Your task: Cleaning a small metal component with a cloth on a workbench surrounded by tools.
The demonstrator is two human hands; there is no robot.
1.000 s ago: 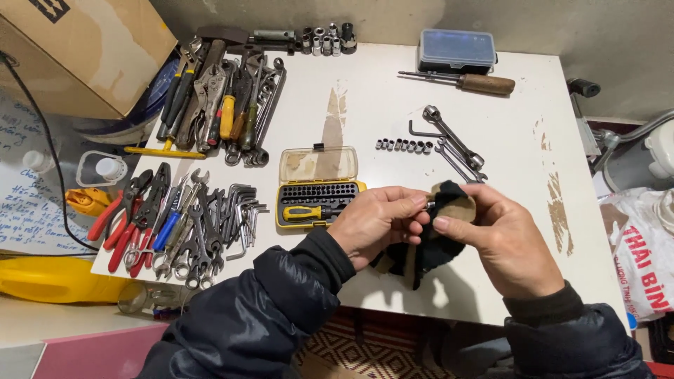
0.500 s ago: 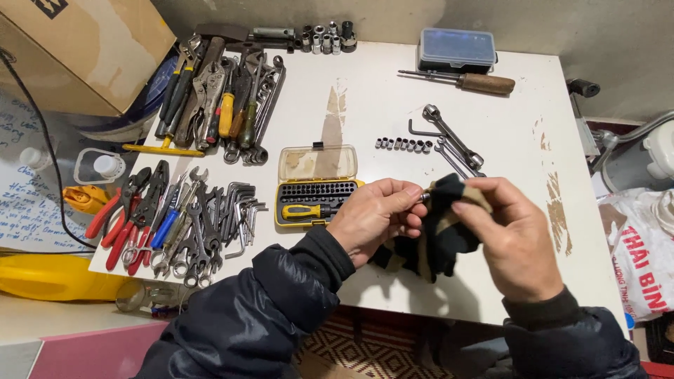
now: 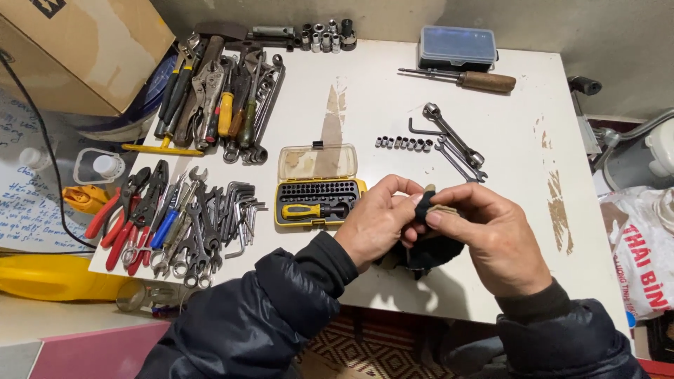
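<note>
Both hands meet over the front of the white table [image 3: 393,91]. My left hand [image 3: 375,221] and my right hand [image 3: 491,235] together pinch a dark cloth [image 3: 428,249] that hangs below the fingers. A small tan-coloured piece [image 3: 441,208] shows between the fingertips, wrapped in the cloth. Just left of my left hand lies an open yellow bit-set case [image 3: 316,189] with a yellow-handled driver inside. Behind the hands sits a row of small sockets [image 3: 404,143] and several combination wrenches [image 3: 455,144].
Pliers, wrenches and hex keys [image 3: 175,217] are heaped at the table's left front; more pliers and screwdrivers [image 3: 210,98] lie at the back left. A wooden-handled screwdriver [image 3: 463,78] and a blue plastic box [image 3: 456,48] sit at the back. A cardboard box [image 3: 77,42] stands far left.
The hands have turned the cloth-wrapped piece between the fingers; the cloth now bunches lower beneath them. Both hands stay at the same spot over the table front.
</note>
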